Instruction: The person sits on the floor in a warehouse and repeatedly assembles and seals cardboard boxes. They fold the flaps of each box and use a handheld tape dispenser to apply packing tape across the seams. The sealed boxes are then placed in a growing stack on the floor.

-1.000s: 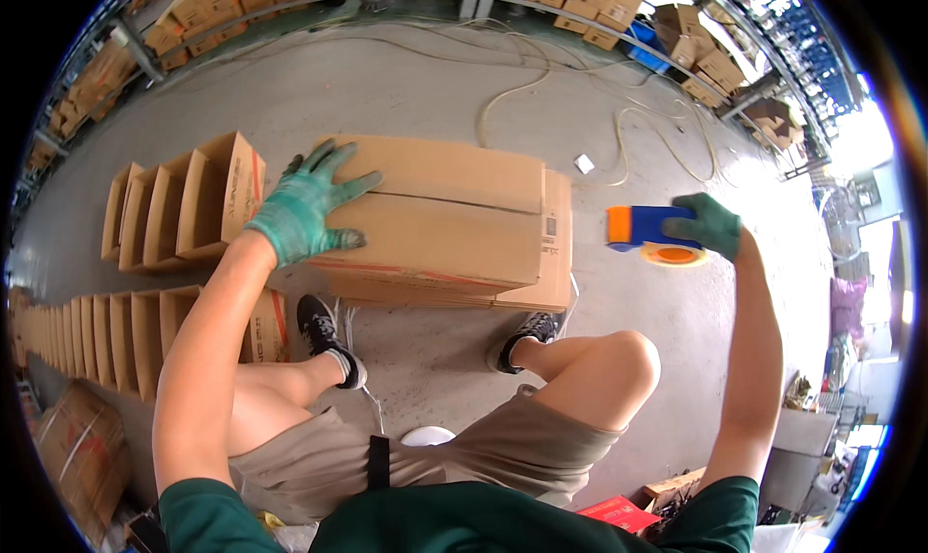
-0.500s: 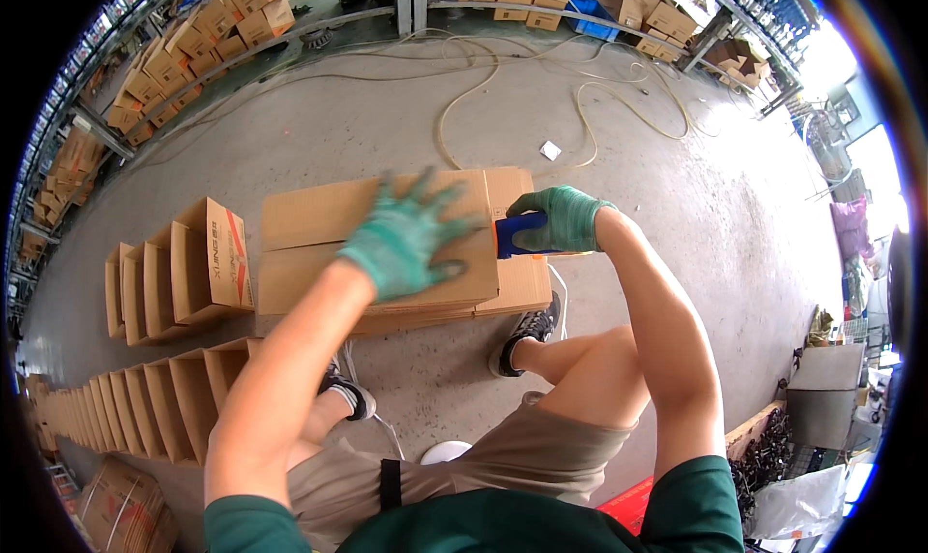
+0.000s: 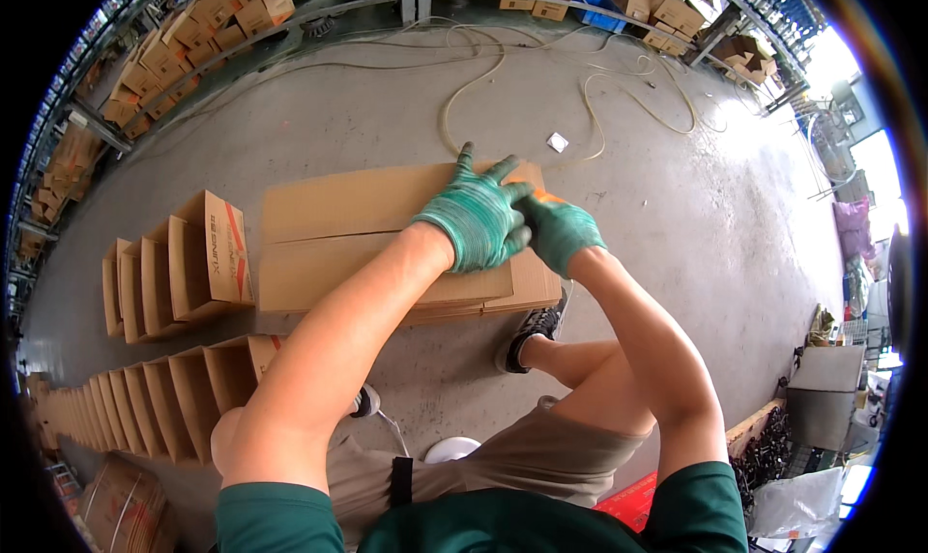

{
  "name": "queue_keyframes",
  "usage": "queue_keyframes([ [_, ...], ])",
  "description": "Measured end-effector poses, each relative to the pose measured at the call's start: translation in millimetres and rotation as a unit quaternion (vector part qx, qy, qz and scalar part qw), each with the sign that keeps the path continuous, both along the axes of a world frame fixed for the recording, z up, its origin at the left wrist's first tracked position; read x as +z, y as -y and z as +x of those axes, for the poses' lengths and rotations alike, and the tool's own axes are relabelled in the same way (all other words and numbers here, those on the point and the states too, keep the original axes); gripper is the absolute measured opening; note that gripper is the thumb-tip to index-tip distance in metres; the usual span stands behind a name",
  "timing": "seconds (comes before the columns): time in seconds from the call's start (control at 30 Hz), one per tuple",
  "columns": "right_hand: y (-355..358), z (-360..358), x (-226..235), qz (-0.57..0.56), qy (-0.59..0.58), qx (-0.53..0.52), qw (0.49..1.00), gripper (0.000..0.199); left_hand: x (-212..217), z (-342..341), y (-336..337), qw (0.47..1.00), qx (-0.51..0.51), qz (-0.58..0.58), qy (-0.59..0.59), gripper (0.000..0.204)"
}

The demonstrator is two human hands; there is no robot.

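Observation:
A brown cardboard carton (image 3: 329, 263) lies before me, a dark seam running across its top; more cardboard layers show under its near and right edges. My left hand (image 3: 476, 215), in a green glove, rests palm down with fingers spread near the carton's right end. Right beside it, my right hand (image 3: 561, 232), also gloved in green, is closed at that end. It grips what looks like a tape dispenser (image 3: 546, 196); only an orange part shows past the fingers, and the rest is hidden. The fingers of both hands meet or overlap.
Open cartons (image 3: 208, 263) stand in a row at the left, with a longer row of open cartons (image 3: 159, 408) nearer me. A pale hose (image 3: 448, 118) curls over the floor beyond. Racks with piled boxes (image 3: 179, 50) line the far side. My shoe (image 3: 527, 340) is beside the carton.
My left hand has slid right along the carton to its right end. My right hand has turned and moved slightly left against it, and the dispenser's blue body is now out of sight.

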State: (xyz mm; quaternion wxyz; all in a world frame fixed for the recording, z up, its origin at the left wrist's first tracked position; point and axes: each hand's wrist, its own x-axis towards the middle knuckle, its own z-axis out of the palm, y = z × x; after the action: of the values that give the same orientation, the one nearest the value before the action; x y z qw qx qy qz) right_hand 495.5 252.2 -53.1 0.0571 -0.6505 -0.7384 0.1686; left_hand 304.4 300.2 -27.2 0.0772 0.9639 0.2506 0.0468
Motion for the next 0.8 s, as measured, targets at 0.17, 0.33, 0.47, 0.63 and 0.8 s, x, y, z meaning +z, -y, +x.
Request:
queue_keyframes([
  [0.17, -28.2, 16.0, -148.2, 0.004, -0.111, -0.143, 0.983, 0.032, -6.7, -20.4, -10.2, 0.994, 0.058, 0.025, 0.095, 0.059],
  [0.33, -28.4, -0.6, -126.1, 0.010, -0.006, -0.085, 0.996, 0.031, 18.1, -127.9, 26.9, 0.936, 0.335, 0.078, -0.071, 0.080],
  [0.47, 1.6, -12.8, -0.4, -0.008, -0.258, -0.121, 0.958, 0.034, -15.3, -212.0, 45.1, 0.865, 0.485, 0.003, 0.130, 0.088],
  [0.63, 20.6, -20.7, -12.4, -0.051, -0.151, 0.017, 0.987, 0.049, -24.9, -240.3, 29.1, 0.777, 0.563, -0.226, 0.170, 0.083],
  [0.8, 28.5, -53.4, 49.7, -0.324, -0.368, -0.127, 0.862, 0.060, -27.2, -259.2, 46.3, 0.734, 0.593, -0.210, 0.256, 0.082],
])
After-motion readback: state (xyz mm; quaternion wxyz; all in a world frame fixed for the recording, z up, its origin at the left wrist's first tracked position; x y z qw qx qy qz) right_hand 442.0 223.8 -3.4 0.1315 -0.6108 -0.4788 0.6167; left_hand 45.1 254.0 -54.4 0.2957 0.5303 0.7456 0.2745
